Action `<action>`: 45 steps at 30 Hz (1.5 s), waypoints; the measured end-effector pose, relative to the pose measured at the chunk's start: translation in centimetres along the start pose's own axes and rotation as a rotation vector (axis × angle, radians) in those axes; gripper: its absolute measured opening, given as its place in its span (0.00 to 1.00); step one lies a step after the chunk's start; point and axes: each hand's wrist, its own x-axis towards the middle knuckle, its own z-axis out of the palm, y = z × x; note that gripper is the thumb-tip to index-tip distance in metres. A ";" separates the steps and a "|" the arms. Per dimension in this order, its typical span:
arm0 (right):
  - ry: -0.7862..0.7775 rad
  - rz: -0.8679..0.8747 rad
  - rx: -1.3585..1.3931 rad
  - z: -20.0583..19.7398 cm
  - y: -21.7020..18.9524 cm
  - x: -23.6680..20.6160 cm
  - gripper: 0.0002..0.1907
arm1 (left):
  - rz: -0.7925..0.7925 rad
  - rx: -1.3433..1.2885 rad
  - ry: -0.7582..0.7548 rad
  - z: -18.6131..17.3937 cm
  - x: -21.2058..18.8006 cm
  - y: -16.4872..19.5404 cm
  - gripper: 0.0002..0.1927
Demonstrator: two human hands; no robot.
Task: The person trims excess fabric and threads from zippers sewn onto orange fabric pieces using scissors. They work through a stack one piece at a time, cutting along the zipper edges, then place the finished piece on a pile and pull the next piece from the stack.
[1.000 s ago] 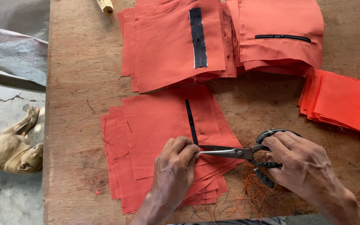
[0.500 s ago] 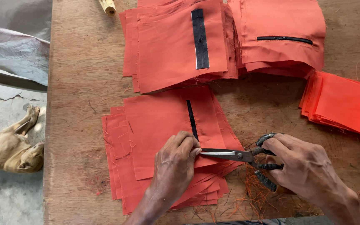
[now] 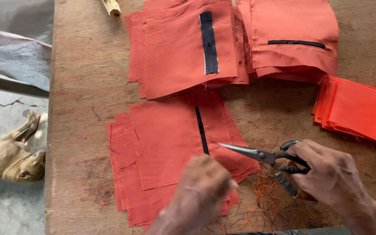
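Observation:
A stack of orange fabric pieces [image 3: 166,148] lies on the wooden table [image 3: 83,87]; the top piece carries a thin black zipper [image 3: 201,129]. My right hand [image 3: 331,178] grips black-handled scissors [image 3: 262,156], whose blades point left toward the zipper's lower end. My left hand [image 3: 201,191] rests blurred on the near part of the stack, fingers curled, just below the scissor tips; whether it pinches the fabric is unclear.
More orange stacks lie beyond: one with a wide black strip [image 3: 183,48], one with a horizontal zipper [image 3: 294,37], a plain pile [image 3: 357,109] at right. Orange thread scraps [image 3: 264,200] litter the near edge. A wooden stick [image 3: 112,8] sits far left. A dog [image 3: 9,152] lies on the floor.
My left hand slid back toward me off the zipper's end. The scissors drew slightly right and their tips now lie free above the fabric.

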 end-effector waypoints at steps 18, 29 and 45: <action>0.077 0.103 -0.028 -0.1 1.9 -1.2 0.22 | -0.022 0.336 0.023 -3.0 -1.2 -1.7 0.08; 0.044 0.254 -0.062 -1.8 1.3 -1.2 0.21 | 0.075 0.067 0.393 -12.7 -1.9 4.3 0.08; 0.077 0.111 0.029 -1.2 0.6 -1.3 0.19 | 0.073 0.318 0.216 -7.8 3.4 -5.1 0.09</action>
